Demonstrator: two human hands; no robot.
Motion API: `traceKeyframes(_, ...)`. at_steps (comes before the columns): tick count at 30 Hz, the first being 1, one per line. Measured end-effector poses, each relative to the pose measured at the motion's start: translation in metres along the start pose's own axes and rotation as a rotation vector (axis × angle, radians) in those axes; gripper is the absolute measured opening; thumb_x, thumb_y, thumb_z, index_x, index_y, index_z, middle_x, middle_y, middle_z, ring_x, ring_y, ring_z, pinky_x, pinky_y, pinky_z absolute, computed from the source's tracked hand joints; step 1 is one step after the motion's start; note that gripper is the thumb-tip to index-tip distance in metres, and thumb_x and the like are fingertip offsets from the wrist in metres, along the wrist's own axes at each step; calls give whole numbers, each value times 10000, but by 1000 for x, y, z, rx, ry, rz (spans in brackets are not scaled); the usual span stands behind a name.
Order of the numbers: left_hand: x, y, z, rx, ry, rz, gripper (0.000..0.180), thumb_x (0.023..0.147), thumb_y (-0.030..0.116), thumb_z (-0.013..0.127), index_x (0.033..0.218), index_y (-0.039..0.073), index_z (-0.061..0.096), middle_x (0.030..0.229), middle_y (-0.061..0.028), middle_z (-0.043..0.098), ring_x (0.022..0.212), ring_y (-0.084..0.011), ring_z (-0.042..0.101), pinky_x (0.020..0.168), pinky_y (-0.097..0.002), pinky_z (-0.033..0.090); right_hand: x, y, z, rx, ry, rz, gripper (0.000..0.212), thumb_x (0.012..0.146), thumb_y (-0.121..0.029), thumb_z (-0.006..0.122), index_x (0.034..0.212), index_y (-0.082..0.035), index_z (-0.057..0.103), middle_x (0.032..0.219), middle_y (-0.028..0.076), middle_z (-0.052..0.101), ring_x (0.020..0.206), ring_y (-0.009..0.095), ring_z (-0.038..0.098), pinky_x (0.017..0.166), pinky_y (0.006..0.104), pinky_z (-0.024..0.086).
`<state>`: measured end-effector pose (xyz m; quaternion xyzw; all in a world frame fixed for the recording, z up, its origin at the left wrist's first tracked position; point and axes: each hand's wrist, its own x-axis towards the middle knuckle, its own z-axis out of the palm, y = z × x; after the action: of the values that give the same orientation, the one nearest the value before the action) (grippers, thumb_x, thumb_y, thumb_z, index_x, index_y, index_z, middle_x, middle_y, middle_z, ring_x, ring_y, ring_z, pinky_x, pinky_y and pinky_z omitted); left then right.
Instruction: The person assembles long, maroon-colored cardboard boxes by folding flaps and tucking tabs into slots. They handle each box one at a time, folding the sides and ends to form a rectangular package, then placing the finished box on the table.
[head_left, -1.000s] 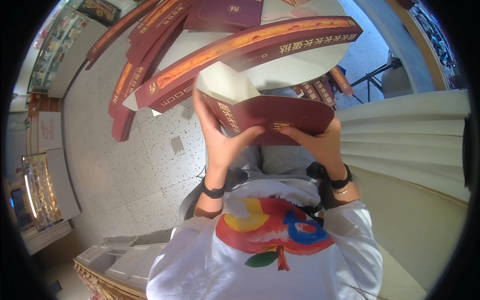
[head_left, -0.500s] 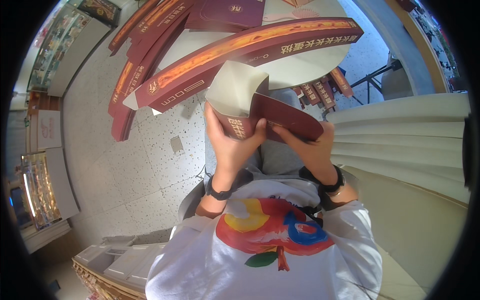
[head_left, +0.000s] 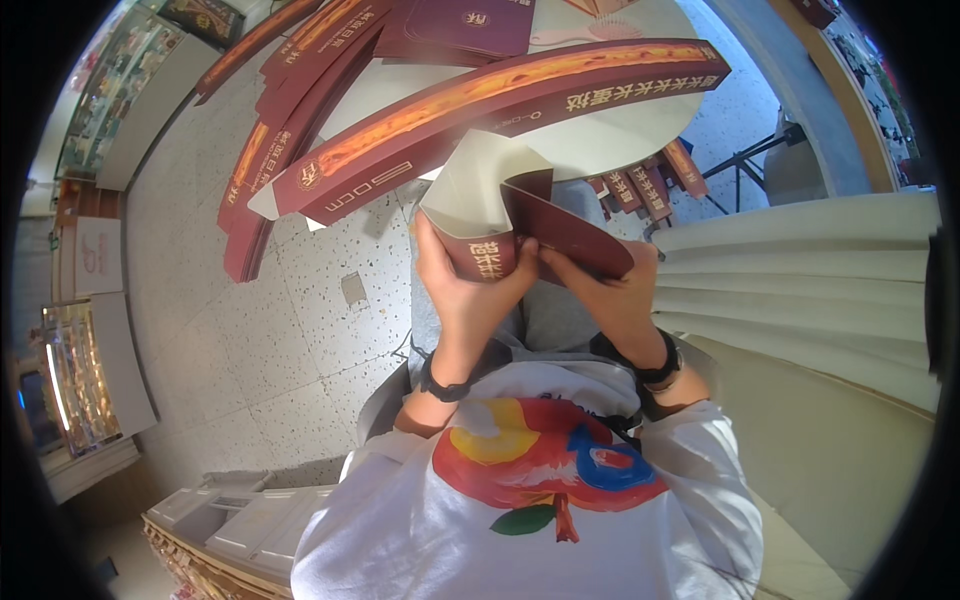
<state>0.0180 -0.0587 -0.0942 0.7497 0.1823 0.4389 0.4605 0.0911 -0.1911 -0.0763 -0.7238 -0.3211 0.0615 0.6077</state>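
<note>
Above my lap I hold a short maroon cardboard box [head_left: 462, 250], white inside, with its open end tilted up toward me. My left hand [head_left: 462, 290] is wrapped round its left side, thumb on the front. With my right hand [head_left: 610, 290] I pinch the maroon flap [head_left: 570, 225] that sticks out to the right, thumb on its lower edge. Both thumbs meet near the fold between box and flap. Just beyond lies a long maroon box [head_left: 520, 90] with an orange food picture along its top, slanting across the white table [head_left: 640, 120].
Long flat maroon cartons [head_left: 265, 150] overlap at the table's left edge. Purple flat packages [head_left: 450, 30] and a pink hairbrush [head_left: 610, 30] lie at the far side. More maroon boxes [head_left: 640, 190] are below the table at right. A pale pleated curtain [head_left: 800, 270] hangs at my right.
Both hands have shifted slightly, the right one a little to the left. The box in them has turned a bit, and its flap now sits nearer the box.
</note>
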Motion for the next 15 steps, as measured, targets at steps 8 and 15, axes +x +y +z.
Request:
traceKeyframes(8, -1, -3, 0, -13, -28, -46, 756, 605, 153, 873, 1221, 12, 459, 1055, -116, 585, 919, -194, 614, 798, -323, 508, 0, 5, 5, 1, -3, 4, 181, 811, -111, 752, 961, -10, 740, 642, 84, 657, 542, 85, 592, 477, 250, 423)
traceKeyframes(15, 20, -26, -8, -585, -222, -287, 975, 638, 79, 884, 1432, 2, 323, 1276, -128, 545, 1167, -227, 553, 990, -345, 457, 23, 12, -30, 93, -56, 168, 220, 817, -93, 755, 1000, 23, 715, 821, 67, 730, 715, 88, 660, 650, 239, 519)
